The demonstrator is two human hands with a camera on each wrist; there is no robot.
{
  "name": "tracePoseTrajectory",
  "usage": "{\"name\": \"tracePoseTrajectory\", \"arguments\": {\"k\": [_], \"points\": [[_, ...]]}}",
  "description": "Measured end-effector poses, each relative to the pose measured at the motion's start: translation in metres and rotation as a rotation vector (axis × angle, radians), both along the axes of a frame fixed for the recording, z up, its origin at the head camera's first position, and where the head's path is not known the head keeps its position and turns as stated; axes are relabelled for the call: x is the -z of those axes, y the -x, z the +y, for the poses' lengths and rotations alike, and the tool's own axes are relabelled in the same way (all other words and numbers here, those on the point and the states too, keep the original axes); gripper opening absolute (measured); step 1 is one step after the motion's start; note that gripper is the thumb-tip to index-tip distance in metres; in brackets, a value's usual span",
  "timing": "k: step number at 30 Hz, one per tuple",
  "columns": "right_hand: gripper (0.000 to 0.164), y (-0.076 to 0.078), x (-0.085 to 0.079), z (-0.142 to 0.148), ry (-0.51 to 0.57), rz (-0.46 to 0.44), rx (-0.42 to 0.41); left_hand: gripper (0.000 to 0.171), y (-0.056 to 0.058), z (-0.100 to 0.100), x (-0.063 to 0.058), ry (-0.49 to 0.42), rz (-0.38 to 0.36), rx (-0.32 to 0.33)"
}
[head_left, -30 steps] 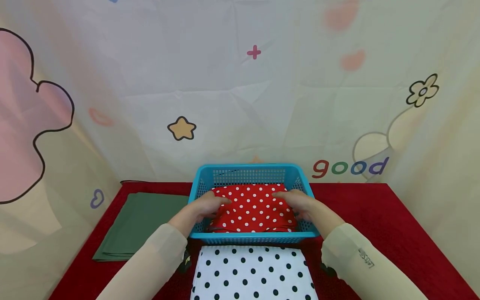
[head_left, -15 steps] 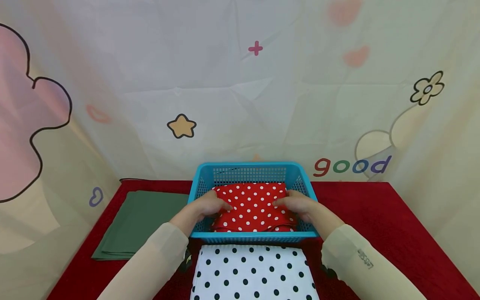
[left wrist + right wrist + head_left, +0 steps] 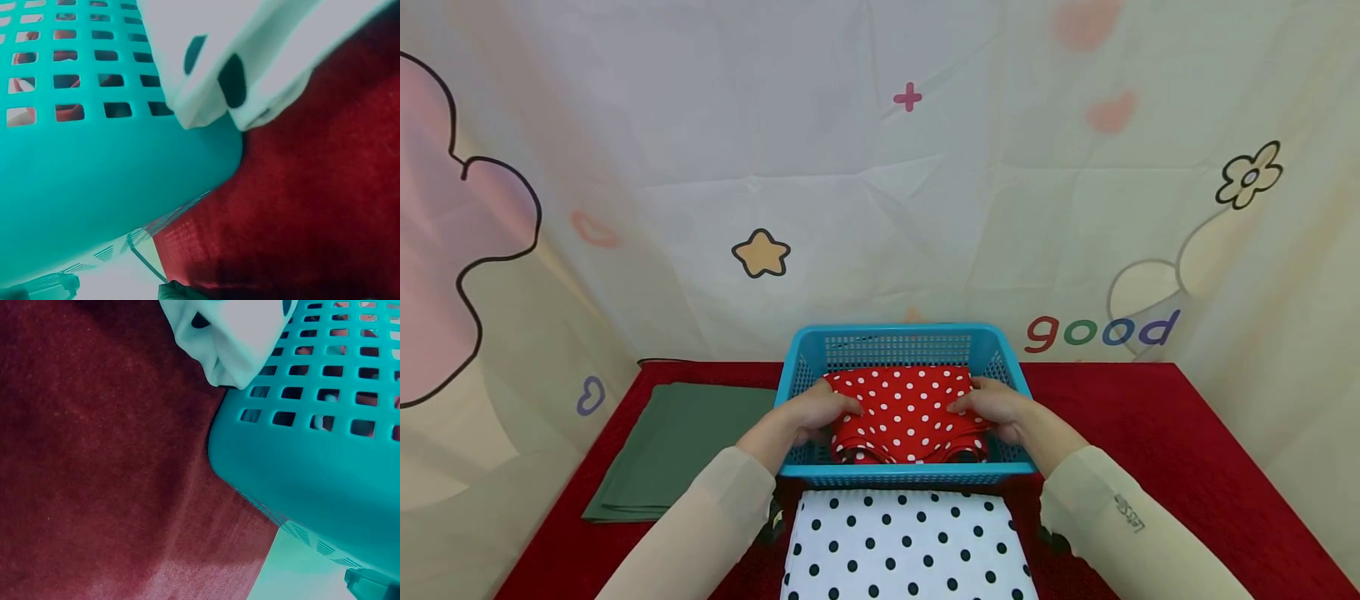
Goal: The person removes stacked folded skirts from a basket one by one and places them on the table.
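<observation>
A folded red cloth with white dots [image 3: 904,408] lies inside a blue plastic basket [image 3: 910,471]. Its front edge bulges and curls under at both corners. At the cloth's left side my left hand [image 3: 817,408] grips it, thumb on top and the other fingers mostly hidden beneath. My right hand [image 3: 1000,407] holds the opposite side the same way. Both wrist views look at the basket's outer wall [image 3: 112,162], so neither shows the grip itself; bits of red cloth show through the holes.
Just in front of the basket lies a folded white cloth with black dots [image 3: 906,546]. A folded green cloth [image 3: 685,450] is to the left, partly behind the basket. Red fabric [image 3: 1120,442] covers the table, and a printed curtain [image 3: 880,208] hangs behind.
The red cloth's sides have been drawn inward between my hands, and its front edge now curls at both corners. My thumbs press down more on the cloth. The basket stays put.
</observation>
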State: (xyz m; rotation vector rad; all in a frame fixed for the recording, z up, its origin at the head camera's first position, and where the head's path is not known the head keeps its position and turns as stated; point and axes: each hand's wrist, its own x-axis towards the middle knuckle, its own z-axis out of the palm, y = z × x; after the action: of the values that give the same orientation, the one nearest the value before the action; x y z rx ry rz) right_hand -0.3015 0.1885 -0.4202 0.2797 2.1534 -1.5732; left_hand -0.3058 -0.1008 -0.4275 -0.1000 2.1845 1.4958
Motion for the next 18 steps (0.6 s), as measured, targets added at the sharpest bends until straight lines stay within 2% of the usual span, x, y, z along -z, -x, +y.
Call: {"name": "tracePoseTrajectory", "arguments": {"k": [9,18], "points": [[0.077,0.001,-0.004,0.000,0.020,-0.015,-0.003,0.087,0.001,-0.003,-0.001,-0.066,-0.009,-0.017],[0.079,0.000,-0.011,0.002,0.103,0.004,0.004,0.096,0.000,-0.005,-0.006,-0.230,-0.024,-0.036]]}}
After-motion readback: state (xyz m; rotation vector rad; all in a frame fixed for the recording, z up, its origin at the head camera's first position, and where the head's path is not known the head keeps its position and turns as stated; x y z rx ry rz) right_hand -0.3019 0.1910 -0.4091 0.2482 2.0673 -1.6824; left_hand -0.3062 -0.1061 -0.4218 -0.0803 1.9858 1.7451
